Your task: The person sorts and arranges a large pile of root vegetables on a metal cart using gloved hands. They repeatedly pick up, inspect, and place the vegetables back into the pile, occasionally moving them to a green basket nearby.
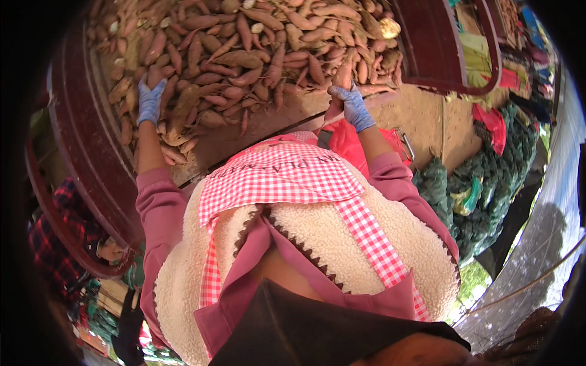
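Note:
Before me lies a large heap of sweet potatoes (238,59) on a flat truck bed or table. My right hand (355,107), in a blue glove, grips a long sweet potato (343,73) at the heap's near right edge; another reddish one (334,111) hangs below the fingers, and whether it is held too is not clear. At the heap's left side my left hand (151,100), gloved as well, has its fingers around the lower end of a sweet potato (154,75). The far side of that hand's grip is partly hidden.
Dark red metal side panels stand left (91,137) and right (425,41). A red plastic bag (341,139) is near my right forearm. Filled green mesh sacks (485,183) lie at the right. A person in a plaid shirt (68,228) is beyond the left panel.

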`<state>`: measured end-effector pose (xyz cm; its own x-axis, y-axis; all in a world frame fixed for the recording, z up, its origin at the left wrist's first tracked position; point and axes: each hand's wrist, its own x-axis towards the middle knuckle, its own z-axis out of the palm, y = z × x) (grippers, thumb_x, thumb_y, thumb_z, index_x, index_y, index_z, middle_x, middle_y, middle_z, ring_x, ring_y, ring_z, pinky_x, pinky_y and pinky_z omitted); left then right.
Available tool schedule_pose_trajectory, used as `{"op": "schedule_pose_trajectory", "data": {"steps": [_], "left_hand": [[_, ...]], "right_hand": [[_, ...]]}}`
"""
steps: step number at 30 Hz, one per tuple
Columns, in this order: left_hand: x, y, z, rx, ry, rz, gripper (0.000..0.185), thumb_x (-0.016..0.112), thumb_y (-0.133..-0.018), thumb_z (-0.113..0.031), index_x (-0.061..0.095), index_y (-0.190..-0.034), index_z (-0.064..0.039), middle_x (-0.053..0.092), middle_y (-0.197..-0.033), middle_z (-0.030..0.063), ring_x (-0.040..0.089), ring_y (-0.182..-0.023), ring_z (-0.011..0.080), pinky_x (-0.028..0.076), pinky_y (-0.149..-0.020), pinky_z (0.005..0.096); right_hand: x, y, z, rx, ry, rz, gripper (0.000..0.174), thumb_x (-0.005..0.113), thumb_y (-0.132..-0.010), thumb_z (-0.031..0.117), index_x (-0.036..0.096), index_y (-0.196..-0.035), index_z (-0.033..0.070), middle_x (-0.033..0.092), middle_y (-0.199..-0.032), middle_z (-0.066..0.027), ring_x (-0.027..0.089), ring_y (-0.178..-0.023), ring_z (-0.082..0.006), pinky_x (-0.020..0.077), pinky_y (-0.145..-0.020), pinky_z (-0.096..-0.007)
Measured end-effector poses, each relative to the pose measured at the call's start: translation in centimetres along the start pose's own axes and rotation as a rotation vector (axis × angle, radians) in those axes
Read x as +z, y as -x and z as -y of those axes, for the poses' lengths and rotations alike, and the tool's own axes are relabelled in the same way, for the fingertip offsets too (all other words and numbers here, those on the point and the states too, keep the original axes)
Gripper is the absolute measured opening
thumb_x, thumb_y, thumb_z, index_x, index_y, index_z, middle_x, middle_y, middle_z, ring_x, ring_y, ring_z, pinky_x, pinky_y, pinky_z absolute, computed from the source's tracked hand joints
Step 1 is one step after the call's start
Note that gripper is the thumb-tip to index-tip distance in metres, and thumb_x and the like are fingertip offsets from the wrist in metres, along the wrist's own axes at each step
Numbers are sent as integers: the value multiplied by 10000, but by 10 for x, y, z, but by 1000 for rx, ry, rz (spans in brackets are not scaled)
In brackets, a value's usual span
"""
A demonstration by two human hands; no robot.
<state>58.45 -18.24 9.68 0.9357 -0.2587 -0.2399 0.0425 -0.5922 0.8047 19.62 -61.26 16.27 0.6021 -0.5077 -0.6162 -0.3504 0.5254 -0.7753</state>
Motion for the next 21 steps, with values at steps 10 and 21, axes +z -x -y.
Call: {"op": "schedule_pose_trajectory", "data": {"steps": [10, 21], "left_hand": [[39, 51, -37, 16, -724, 48, 801, 689, -848, -311, 267, -1493, -97, 398, -1429, 264, 433, -1272, 421, 383, -1061, 456], [71, 28, -85, 456, -805, -42, 599, 625, -868, -274, 444, -1410, -92, 537, -1330, 159, 489, -1242, 327, 404, -1046, 408]], "right_hand": [[-245, 178, -50, 198, 689, -854, 838, 854, -644, 278, 475, -1292, -95, 631, -1143, -168, 615, -998, -245, 491, -885, -346], [-264, 188, -126, 315, 1082, -960, 591, 810, -694, 273, 593, -1188, 34, 498, -1304, -214, 528, -1175, -359, 442, -1008, -395]]}}
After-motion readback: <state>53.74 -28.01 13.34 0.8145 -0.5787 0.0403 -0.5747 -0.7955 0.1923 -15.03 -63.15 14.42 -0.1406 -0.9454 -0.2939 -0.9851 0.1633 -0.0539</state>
